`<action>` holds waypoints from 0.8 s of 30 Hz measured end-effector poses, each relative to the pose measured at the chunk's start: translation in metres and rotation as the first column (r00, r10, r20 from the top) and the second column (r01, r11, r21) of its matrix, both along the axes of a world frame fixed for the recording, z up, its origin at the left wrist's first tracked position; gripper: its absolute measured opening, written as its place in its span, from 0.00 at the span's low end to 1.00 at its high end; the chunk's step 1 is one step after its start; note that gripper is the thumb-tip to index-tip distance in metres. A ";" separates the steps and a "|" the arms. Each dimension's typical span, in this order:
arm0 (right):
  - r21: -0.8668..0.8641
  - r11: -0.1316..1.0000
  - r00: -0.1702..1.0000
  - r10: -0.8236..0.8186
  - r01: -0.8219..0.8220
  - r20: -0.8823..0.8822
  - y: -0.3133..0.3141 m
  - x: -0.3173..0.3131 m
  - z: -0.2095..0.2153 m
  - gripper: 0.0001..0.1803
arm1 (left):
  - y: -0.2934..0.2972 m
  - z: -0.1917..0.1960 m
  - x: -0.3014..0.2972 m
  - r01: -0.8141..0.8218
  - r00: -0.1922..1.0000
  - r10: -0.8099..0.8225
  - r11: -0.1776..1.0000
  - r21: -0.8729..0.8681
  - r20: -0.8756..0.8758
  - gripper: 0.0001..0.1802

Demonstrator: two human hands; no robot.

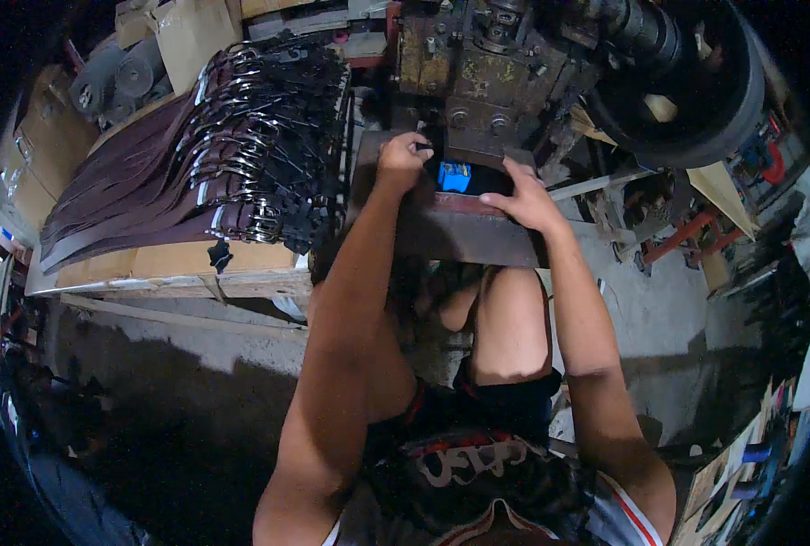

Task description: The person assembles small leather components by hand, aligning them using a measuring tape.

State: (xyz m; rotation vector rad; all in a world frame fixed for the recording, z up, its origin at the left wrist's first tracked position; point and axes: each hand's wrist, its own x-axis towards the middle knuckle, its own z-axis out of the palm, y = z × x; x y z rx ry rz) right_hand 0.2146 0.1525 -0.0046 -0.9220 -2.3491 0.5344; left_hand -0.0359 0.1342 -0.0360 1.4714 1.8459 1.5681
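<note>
In front of me is a dark metal work plate (pixel 459 238) at the foot of a worn, greasy machine (pixel 482 86). My left hand (pixel 403 162) is over the plate's left part, fingers curled in a pinch; what is between them is too small to make out. My right hand (pixel 528 198) rests at the plate's right side, thumb stretched inward and fingers apart. Between the two hands lies a bright blue printed label (pixel 455 176), against a dark area whose form I cannot make out. A reddish bar (pixel 464 204) runs just below the label.
Left of me, many brown straps (pixel 136 173) with metal buckles (pixel 232 150) and black ends lie heaped on a cardboard-topped table (pixel 168 262). A large dark wheel (pixel 687 91) stands at the upper right. Rolls of dark strap (pixel 136 71) sit at the upper left.
</note>
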 end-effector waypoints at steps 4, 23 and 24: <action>0.075 0.992 0.992 -0.110 0.105 0.062 0.012 0.039 -0.012 0.30 | 0.005 0.002 0.006 -0.015 0.995 0.024 0.996 0.093 -0.097 0.13; 0.091 0.963 0.968 -0.252 0.252 -0.010 0.011 0.038 -0.032 0.26 | 0.022 -0.009 0.003 -0.014 0.990 0.036 0.987 0.162 -0.136 0.13; 0.133 0.953 0.963 -0.268 0.271 -0.040 0.008 0.038 -0.032 0.25 | 0.023 -0.009 0.004 -0.010 0.990 0.033 0.987 0.162 -0.139 0.13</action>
